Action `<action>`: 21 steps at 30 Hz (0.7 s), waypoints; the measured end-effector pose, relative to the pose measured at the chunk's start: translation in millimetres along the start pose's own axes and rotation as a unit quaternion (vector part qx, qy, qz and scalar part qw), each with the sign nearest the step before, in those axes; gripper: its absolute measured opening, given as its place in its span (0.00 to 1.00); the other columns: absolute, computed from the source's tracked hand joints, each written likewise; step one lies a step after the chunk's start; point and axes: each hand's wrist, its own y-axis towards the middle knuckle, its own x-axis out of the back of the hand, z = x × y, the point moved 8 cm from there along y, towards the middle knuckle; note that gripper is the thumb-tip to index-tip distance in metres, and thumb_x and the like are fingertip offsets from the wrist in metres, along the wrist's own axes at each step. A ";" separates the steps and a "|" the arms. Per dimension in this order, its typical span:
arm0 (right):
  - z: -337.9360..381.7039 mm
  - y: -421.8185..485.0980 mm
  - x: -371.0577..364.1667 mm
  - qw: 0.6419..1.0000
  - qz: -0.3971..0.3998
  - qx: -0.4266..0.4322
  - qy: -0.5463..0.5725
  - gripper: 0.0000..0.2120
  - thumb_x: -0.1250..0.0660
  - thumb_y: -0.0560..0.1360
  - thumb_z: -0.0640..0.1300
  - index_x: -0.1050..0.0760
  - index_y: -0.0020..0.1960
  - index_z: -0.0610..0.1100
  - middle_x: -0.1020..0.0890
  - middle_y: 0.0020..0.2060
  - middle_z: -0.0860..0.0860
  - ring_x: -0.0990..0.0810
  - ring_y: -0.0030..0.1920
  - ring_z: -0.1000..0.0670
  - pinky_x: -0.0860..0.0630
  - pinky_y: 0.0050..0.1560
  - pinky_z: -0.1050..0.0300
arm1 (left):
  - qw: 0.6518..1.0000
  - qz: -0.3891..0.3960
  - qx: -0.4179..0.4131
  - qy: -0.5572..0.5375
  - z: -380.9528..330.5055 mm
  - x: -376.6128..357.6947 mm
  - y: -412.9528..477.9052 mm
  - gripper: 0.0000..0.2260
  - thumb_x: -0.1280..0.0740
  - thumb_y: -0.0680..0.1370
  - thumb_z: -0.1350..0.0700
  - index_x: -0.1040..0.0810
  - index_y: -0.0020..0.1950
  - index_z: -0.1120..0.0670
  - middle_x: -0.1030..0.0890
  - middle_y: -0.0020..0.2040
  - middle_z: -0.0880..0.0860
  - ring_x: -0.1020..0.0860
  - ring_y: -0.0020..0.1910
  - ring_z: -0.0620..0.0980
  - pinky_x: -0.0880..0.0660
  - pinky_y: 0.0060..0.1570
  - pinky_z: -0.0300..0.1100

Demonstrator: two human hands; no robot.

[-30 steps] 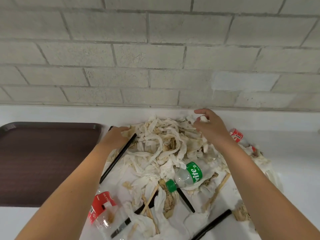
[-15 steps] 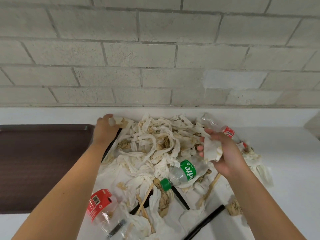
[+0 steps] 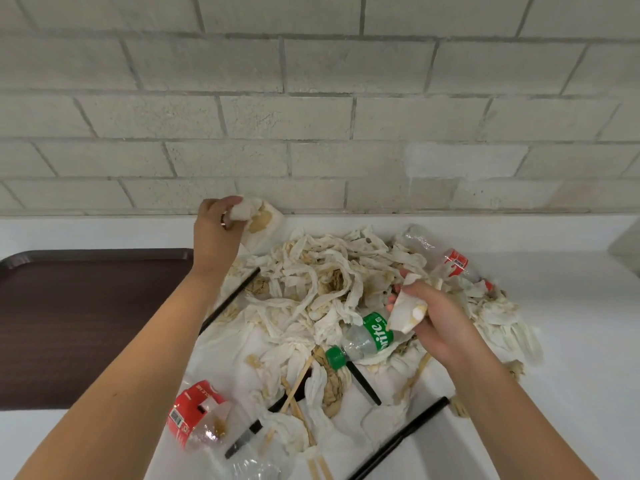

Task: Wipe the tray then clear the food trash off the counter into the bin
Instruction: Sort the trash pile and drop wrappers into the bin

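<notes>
Both hands, left [image 3: 215, 233] and right [image 3: 437, 317], clutch crumpled napkins.

Tray [image 3: 69, 323] cut off at left edge; wooden chopsticks [image 3: 320, 470] run off btm edge.

Counter [image 3: 571, 341]: tray [image 3: 86, 323], Sprite bottle [image 3: 363, 337], probably napkins [image 3: 311, 271].

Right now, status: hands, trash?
Left hand grips soiled napkin. Right hand grips napkin wad. Trash pile on counter; bin not in view.
</notes>
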 end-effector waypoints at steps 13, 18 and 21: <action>10.9 -77.1 74.4 0.996 -0.053 0.003 0.076 0.14 0.32 0.70 0.33 0.24 0.55 0.38 0.16 0.39 0.44 0.17 0.36 0.48 0.21 0.35 0.53 | 0.942 0.016 0.136 -0.307 -136.2 -23.1 -143.3 0.14 0.37 0.78 0.63 0.25 0.62 0.51 0.22 0.57 0.47 0.23 0.53 0.37 0.28 0.46 0.22; 14.3 -152.4 161.1 0.989 -0.086 0.037 0.114 0.11 0.34 0.74 0.34 0.24 0.54 0.43 0.18 0.42 0.46 0.17 0.39 0.47 0.20 0.35 0.54 | 0.860 0.215 0.240 -0.394 -191.2 -89.3 -287.6 0.14 0.35 0.78 0.62 0.23 0.54 0.43 0.20 0.57 0.46 0.21 0.56 0.44 0.26 0.54 0.40; 4.2 -206.2 229.0 0.979 -0.129 0.015 0.156 0.08 0.37 0.75 0.33 0.28 0.54 0.40 0.21 0.42 0.44 0.18 0.40 0.44 0.19 0.35 0.54 | 0.825 0.303 0.265 -0.396 -230.8 -115.2 -365.4 0.14 0.36 0.77 0.65 0.22 0.53 0.46 0.19 0.56 0.49 0.20 0.55 0.47 0.26 0.51 0.40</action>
